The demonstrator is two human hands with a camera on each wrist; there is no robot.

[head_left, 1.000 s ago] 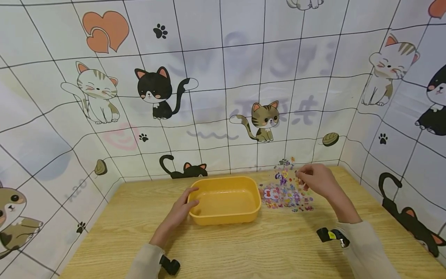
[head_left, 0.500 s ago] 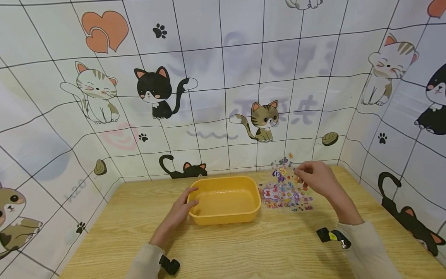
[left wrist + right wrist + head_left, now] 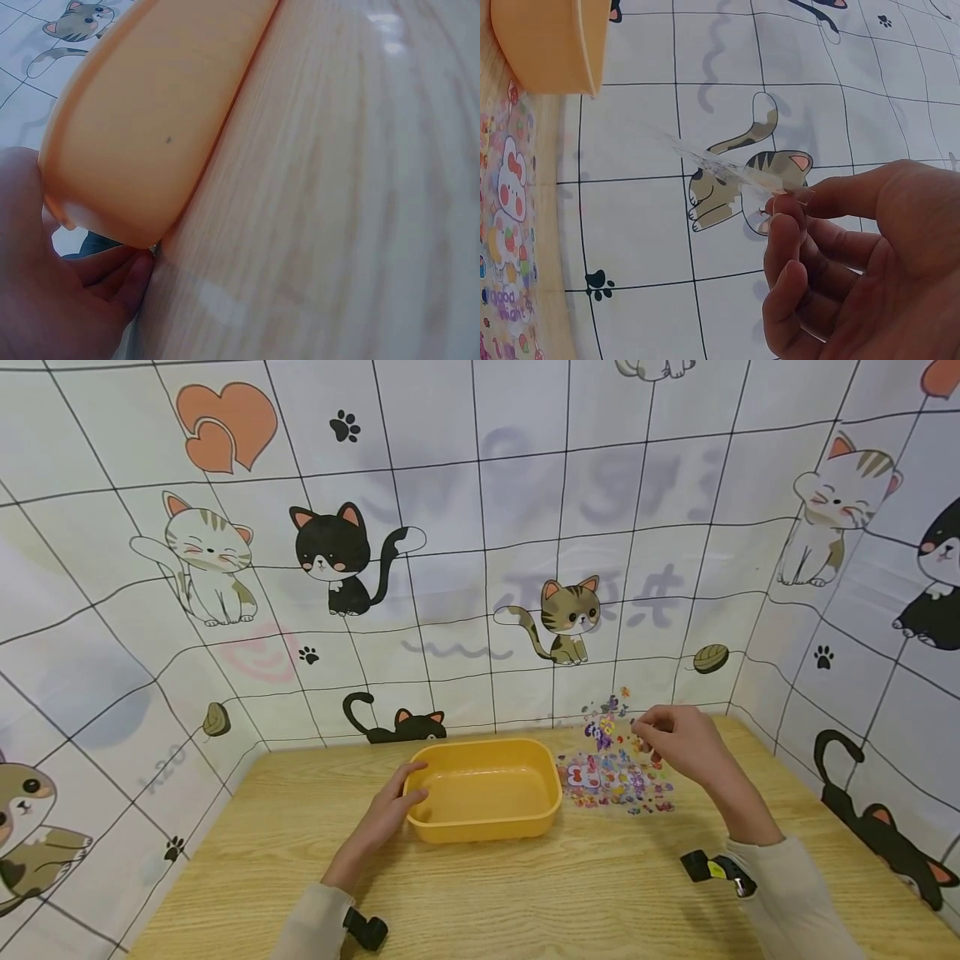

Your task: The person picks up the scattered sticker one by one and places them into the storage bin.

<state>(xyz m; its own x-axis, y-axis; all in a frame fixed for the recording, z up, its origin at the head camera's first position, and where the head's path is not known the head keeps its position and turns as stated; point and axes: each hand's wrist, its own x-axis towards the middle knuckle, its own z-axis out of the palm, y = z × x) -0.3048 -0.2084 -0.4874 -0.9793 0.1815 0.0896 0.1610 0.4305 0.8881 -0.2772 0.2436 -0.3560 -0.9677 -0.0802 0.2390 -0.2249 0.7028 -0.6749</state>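
My left hand (image 3: 390,806) grips the left end of a yellow plastic basin (image 3: 487,831), a finger and thumb over its rim. In the left wrist view, curled fingers (image 3: 127,281) lie against the basin's lower corner. Thumb and forefinger of my right hand (image 3: 684,743) pinch the edge of a clear sticker sheet (image 3: 602,731) with small colourful prints. The right wrist view shows this sheet (image 3: 724,169) nearly edge-on, raised above the table. Below it, clear sticker sheets (image 3: 618,783) lie beside the basin, one bearing a white bunny with a red bow (image 3: 511,187).
The wood-grain table (image 3: 480,902) reaches back to a white cloth wall (image 3: 450,677) printed with a grid and cartoon cats. Similar cloth walls rise at the left and right. Each wrist wears a black strapped camera (image 3: 365,930).
My right hand has lifted slightly, and the pinched sticker sheet has shifted a little up and to the left. The left hand and basin keep their place.
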